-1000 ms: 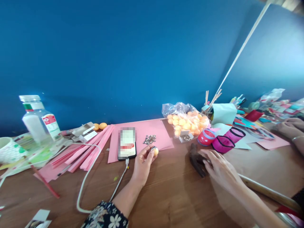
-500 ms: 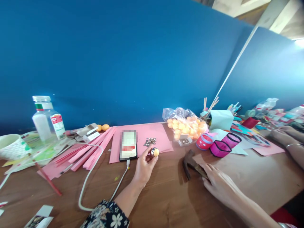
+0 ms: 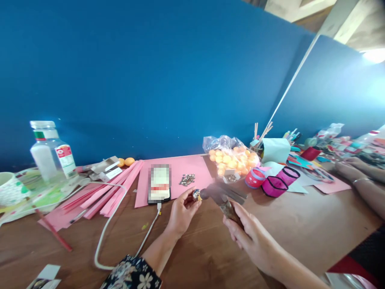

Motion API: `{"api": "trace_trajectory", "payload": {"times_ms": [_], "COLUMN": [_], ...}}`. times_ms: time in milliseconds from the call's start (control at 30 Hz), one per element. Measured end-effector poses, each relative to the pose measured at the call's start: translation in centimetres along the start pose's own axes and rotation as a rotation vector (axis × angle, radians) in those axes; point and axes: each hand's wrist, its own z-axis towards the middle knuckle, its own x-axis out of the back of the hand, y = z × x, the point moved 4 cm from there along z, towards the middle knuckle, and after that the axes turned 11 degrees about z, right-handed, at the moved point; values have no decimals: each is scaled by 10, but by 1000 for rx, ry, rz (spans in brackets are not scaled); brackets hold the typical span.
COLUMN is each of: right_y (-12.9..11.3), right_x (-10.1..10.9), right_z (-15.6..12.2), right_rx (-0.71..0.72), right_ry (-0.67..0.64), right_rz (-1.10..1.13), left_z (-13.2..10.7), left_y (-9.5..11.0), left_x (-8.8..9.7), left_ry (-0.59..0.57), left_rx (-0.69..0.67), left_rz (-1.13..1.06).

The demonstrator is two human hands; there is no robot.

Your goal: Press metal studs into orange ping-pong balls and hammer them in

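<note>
My left hand [image 3: 183, 212] is closed on a small orange ball [image 3: 196, 195] partly covered with shiny studs, held just above the wooden table [image 3: 186, 257]. My right hand [image 3: 251, 237] grips the handle of a hammer [image 3: 221, 197]. The hammer's head is blurred by motion and sits right against the ball. A small heap of silver studs [image 3: 187, 179] lies on a pink sheet [image 3: 180, 170] just beyond my left hand, next to a phone [image 3: 159, 183] on a white cable.
A clear bag of orange balls [image 3: 233, 157] and pink and red paper cups [image 3: 272, 182] stand to the right. Pink paper strips [image 3: 102, 192], a plastic bottle [image 3: 49, 154] and a mug [image 3: 9, 188] lie left. Another person's hands [image 3: 357, 176] rest at far right. A blue wall stands behind.
My right hand has lifted the hammer off the table and swung its head left against the ball. My left hand has kept hold of the ball in nearly the same spot.
</note>
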Motion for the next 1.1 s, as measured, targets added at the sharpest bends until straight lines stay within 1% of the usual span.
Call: {"api": "trace_trajectory", "payload": {"times_ms": [100, 167, 300, 433, 500, 633, 767, 867, 967, 1100], "right_y": [-7, -10, -14, -11, -10, -11, -11, -11, -9, -3], "right_x": [-1, 0, 6, 6, 5, 7, 8, 10, 9, 6], "right_z": [2, 3, 5, 5, 5, 5, 5, 4, 3, -1], "right_rx": [134, 169, 101, 42, 37, 44, 25, 20, 28, 53], "right_ry": [30, 30, 33, -3, -2, 43, 11, 39, 43, 36], "right_rz": [-148, -179, -148, -128, -93, -16, 1, 13, -30, -139], "left_z": [0, 0, 0, -2, -3, -3, -3, -3, -3, -4], "left_y": [-3, -4, -2, 3, 5, 6, 4, 3, 4, 4], "left_x": [-1, -1, -1, -2, -2, -1, -1, -2, -1, -1], "left_ry": [-25, -38, -16, -22, -30, -15, -22, -20, -6, -18], "left_rx": [-24, -27, -17, -16, -6, 3, -8, -13, -34, -43], "left_rz": [13, 13, 27, 51, 52, 43, 23, 20, 34, 70]}}
